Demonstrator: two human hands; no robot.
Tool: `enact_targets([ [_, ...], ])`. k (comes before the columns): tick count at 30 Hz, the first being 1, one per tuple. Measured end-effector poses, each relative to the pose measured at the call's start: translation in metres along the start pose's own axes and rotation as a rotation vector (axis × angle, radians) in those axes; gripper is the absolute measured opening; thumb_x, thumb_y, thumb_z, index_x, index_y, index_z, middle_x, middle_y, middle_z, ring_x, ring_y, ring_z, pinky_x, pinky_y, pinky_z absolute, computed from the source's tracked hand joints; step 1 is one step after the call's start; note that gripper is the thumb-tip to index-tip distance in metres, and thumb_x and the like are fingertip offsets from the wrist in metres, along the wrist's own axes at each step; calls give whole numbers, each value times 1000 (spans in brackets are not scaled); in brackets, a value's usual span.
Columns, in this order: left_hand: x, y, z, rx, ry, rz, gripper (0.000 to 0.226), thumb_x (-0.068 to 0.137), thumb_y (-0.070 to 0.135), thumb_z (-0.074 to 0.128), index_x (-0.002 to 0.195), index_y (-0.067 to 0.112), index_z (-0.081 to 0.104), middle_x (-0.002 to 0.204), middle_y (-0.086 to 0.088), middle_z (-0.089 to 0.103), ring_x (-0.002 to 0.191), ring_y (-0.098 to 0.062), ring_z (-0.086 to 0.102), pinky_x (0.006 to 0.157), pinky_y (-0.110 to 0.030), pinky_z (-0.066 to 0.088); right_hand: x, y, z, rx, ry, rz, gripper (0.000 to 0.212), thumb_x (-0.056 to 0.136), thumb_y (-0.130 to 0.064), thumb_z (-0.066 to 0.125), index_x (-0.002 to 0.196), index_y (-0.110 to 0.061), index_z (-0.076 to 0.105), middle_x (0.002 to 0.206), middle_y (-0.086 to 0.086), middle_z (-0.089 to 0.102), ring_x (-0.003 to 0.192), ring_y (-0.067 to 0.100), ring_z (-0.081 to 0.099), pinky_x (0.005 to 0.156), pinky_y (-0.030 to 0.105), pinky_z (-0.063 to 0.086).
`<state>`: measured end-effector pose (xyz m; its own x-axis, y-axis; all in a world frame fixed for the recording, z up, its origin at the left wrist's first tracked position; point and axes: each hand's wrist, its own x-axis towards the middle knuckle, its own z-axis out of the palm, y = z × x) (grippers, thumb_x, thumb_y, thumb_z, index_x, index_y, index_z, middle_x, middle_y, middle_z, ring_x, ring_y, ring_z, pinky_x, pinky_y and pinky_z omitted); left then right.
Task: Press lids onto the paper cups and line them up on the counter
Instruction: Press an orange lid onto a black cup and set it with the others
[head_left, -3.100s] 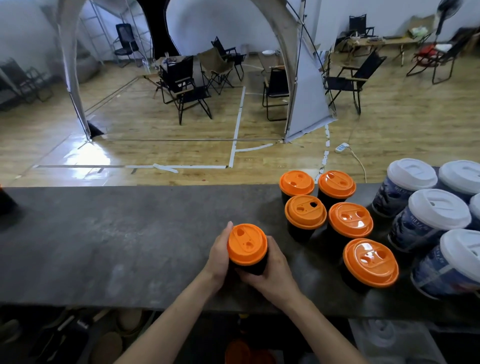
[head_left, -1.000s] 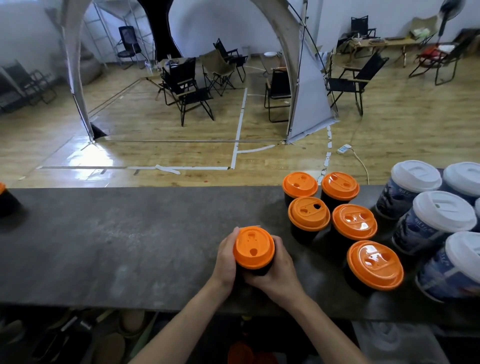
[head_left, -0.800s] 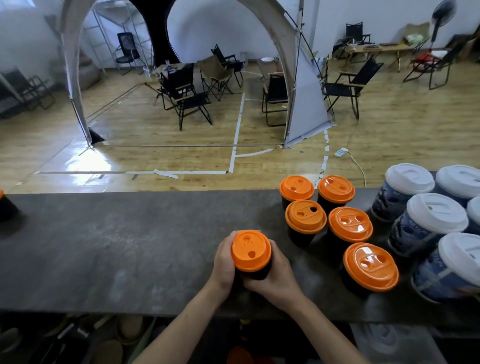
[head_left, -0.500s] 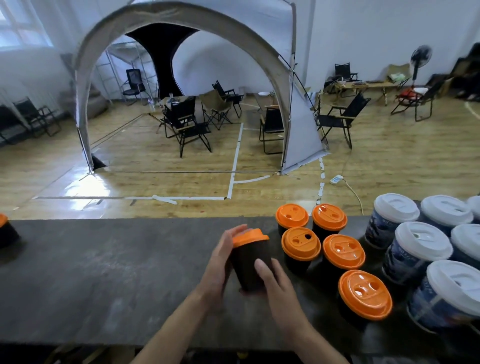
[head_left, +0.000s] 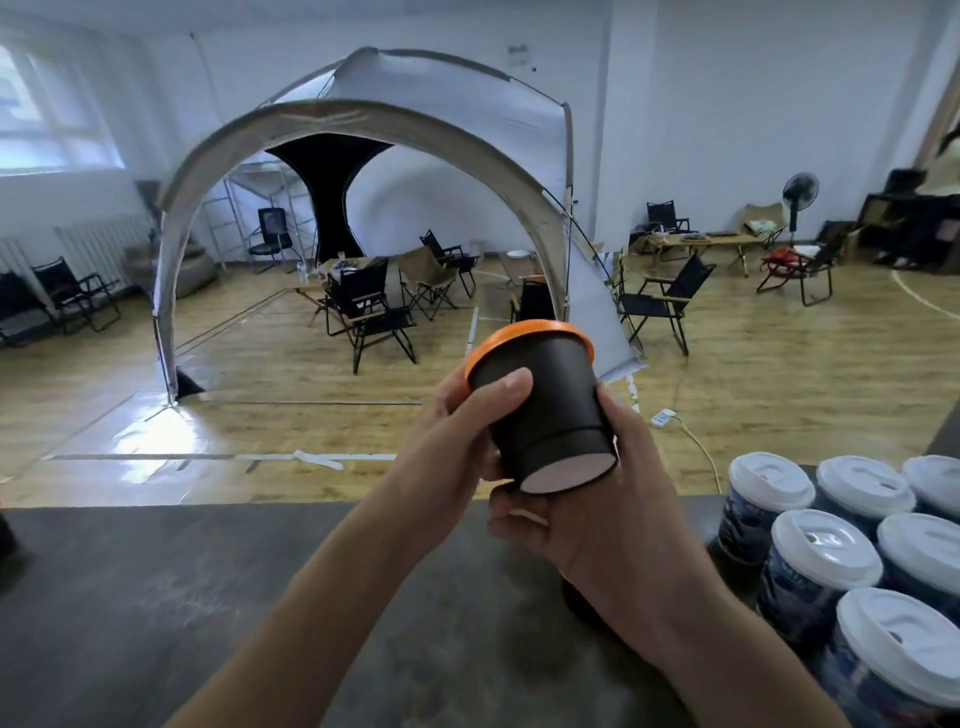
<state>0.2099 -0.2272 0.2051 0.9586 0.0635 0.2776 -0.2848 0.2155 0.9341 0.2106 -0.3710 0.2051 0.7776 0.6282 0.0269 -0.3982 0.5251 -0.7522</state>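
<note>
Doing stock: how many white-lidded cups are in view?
6 white-lidded cups at the counter's right end: three at back, two in middle, one nearest; more may be off-frame.

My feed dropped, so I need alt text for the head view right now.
The left hand and right hand hold a black cup with an orange lid above the counter, its base tilted toward the camera. White-lidded cups stand at the counter's right; a tent and chairs lie beyond.
</note>
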Motion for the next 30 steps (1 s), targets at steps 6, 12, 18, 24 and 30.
enact_targets([
  [6, 17, 12, 9, 69, 10, 17, 52, 83, 37, 77, 129, 17, 62, 118, -15, 71, 110, -35, 69, 85, -41, 57, 9, -7, -7, 42, 9, -23, 73, 87, -64, 51, 126, -4, 66, 96, 16, 64, 62, 20, 58, 59, 31, 55],
  [12, 23, 12, 16, 94, 27, 6, 55, 79, 47, 74, 126, 19, 65, 114, -12, 74, 102, -27, 72, 77, -32, 52, 13, -8, -11, 52, 49, 20, 77, 82, -67, 50, 121, -4, 71, 96, 15, 68, 64, 20, 61, 58, 30, 56],
  [18, 25, 17, 17, -74, -64, -104, 55, 91, 27, 65, 136, -2, 53, 111, -24, 65, 80, -22, 70, 55, -20, 53, 11, -10, -14, 103, -2, 67, 74, 97, -63, 35, 115, -2, 71, 90, 17, 69, 61, 19, 60, 57, 30, 54],
  [24, 24, 16, 26, -34, -55, -150, 61, 90, 36, 59, 131, -9, 53, 69, -6, 67, 40, -8, 56, 37, -15, 41, 10, -10, -10, 116, -6, 51, 76, 93, -68, 37, 99, -3, 76, 77, 15, 65, 56, 18, 56, 57, 30, 51],
  [30, 24, 21, 31, -40, -41, -107, 57, 90, 31, 66, 133, -5, 53, 84, -15, 68, 55, -16, 65, 55, -22, 50, 11, -12, -16, 171, -30, 80, 78, 94, -70, 37, 114, -2, 69, 78, 13, 62, 57, 18, 55, 55, 31, 51],
])
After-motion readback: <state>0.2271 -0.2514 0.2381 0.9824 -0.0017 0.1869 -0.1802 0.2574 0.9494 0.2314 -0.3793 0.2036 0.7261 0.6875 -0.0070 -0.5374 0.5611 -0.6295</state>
